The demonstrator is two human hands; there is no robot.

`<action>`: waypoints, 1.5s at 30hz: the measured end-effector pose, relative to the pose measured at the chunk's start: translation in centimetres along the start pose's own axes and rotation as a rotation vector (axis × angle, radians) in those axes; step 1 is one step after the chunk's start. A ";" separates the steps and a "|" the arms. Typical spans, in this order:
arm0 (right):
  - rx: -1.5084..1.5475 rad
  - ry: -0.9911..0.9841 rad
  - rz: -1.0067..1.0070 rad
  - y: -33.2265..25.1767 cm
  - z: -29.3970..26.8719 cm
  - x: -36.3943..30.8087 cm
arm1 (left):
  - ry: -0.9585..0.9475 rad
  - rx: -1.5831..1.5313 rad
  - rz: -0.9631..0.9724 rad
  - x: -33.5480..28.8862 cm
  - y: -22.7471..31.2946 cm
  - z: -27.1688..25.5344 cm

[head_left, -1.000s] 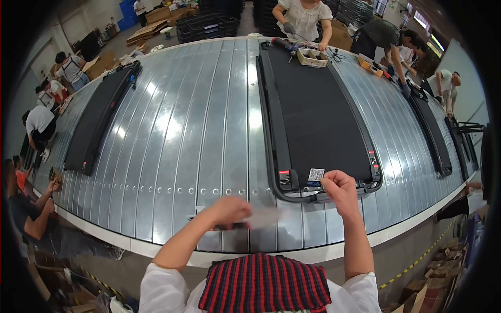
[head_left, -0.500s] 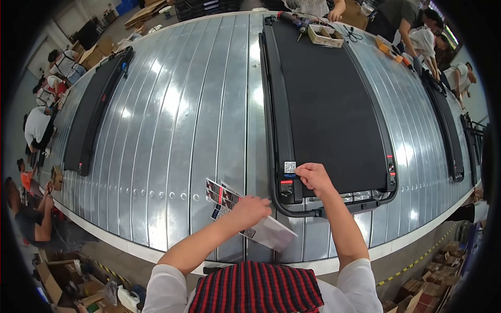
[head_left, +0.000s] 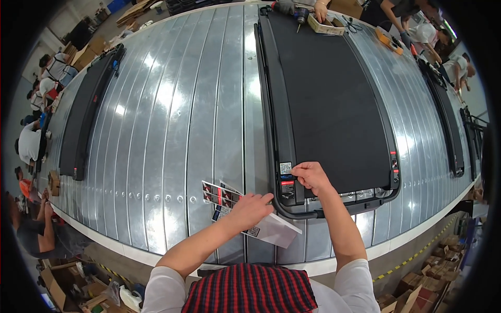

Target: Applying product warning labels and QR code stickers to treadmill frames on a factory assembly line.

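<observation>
A black treadmill (head_left: 339, 104) lies lengthwise before me, its tube frame curving round the near end. At the near left corner of its side rail, my right hand (head_left: 311, 176) is closed in a pinch at the right edge of a square-patterned black-and-white sticker (head_left: 285, 168). Whether that sticker lies wholly flat is hard to make out. Just below it is a red, white and black warning label (head_left: 287, 188). My left hand (head_left: 251, 211) is closed on several sticker sheets (head_left: 281, 232), which fan out on both sides of it, over the metal table left of the treadmill.
A power drill (head_left: 301, 16) and a parts box (head_left: 326, 26) rest at the treadmill's far end, a person's hand (head_left: 320, 11) reaching there. More black treadmills (head_left: 90, 112) lie on the ribbed metal table (head_left: 146, 156) to either side. Cardboard boxes (head_left: 60, 279) sit on the floor.
The view has shifted slightly. My right hand stays at the sticker and my left keeps the sheets. At the far end, the other person's hand has moved to the parts box.
</observation>
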State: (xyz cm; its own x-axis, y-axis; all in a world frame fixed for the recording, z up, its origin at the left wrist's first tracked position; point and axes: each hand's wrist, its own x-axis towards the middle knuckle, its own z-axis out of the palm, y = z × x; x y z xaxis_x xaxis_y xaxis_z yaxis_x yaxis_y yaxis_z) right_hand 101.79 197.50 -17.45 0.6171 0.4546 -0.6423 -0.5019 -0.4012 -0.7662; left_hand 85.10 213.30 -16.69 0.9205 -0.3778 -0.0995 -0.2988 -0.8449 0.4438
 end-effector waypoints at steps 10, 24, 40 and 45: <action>-0.010 0.068 -0.072 0.7 0.6 0.1 | 0.064 0.067 0.045 -0.2 -0.2 -0.4; -0.043 0.127 -0.145 0.1 0.3 -0.5 | -0.002 0.071 -0.002 1.2 0.0 -1.5; -0.066 0.198 -0.195 0.9 -4.7 0.3 | -0.023 0.103 0.039 9.7 2.2 -0.7; -0.183 0.324 -0.279 3.2 -4.5 1.0 | -0.055 0.090 0.042 9.7 2.5 -0.4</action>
State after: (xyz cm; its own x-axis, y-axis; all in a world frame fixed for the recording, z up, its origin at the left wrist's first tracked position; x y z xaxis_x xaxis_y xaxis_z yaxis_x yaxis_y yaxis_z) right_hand 103.55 193.06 -20.50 0.8854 0.3055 -0.3504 -0.1921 -0.4461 -0.8741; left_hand 93.38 207.69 -16.17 0.8922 -0.4318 -0.1326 -0.3605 -0.8575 0.3670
